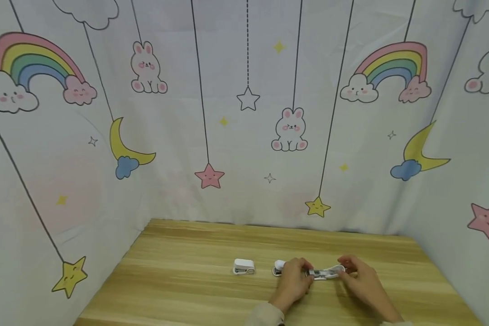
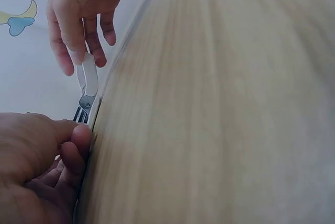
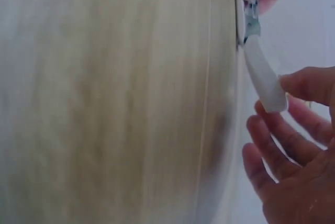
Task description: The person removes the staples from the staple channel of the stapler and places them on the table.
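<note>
The left hand (image 1: 294, 283) pinches the opened white stapler (image 1: 328, 273) beside its metal part, while the right hand (image 1: 362, 278) lightly pinches the far white end between thumb and finger, its other fingers loosely spread; a firm left hold and gentle right guidance should spare the hinge. Low at the tabletop (image 1: 179, 271), the stapler's long axis runs left to right between the hands, its right end angled upward.
</note>
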`<state>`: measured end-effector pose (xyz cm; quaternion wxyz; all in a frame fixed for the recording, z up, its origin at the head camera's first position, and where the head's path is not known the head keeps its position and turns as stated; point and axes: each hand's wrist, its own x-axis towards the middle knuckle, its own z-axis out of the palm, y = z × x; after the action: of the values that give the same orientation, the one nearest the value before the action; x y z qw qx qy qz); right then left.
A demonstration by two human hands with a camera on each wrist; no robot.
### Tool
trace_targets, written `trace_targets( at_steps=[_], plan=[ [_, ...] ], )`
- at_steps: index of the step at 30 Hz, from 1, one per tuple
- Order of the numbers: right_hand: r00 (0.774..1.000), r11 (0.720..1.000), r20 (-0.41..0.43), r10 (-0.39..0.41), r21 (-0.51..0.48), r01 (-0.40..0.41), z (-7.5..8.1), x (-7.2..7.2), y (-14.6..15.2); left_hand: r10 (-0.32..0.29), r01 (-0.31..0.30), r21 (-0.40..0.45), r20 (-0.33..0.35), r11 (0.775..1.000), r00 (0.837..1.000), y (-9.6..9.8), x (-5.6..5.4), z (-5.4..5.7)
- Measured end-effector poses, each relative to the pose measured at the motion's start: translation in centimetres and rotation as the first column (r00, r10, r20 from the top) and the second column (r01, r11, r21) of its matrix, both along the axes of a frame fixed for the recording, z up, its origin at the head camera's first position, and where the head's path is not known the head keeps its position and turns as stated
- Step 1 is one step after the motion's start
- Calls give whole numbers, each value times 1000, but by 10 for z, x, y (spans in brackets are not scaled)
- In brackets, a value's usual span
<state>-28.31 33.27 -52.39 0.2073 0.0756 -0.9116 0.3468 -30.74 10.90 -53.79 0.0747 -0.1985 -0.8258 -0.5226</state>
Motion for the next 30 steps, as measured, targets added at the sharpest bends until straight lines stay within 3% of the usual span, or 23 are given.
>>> trace_targets(
  at_steps=[6, 14, 18, 21, 25, 30],
  plan=[
    [988, 992, 81, -129, 18, 128, 12, 6, -14, -15, 14, 15, 34, 1000, 999, 1, 0, -1],
    [975, 974, -19, -220, -63, 218, 18, 10, -40, -31, 26, 57, 78, 998, 996, 0, 1, -2],
    [978, 969, 83, -193, -137, 203, 18, 13, -50, -26, 22, 55, 61, 998, 998, -1, 1, -2],
    [968, 961, 217, -129, -212, 176, 18, 15, -55, -24, 22, 49, 50, 999, 998, -2, 1, -3],
    [923, 918, 383, -27, -357, 175, 15, 17, -61, -19, 17, 37, 39, 999, 999, -1, 1, -4],
    [899, 859, 438, 3, -462, 222, 9, 18, -69, 6, -6, 5, 15, 1000, 1000, 0, 0, -5]
  ],
)
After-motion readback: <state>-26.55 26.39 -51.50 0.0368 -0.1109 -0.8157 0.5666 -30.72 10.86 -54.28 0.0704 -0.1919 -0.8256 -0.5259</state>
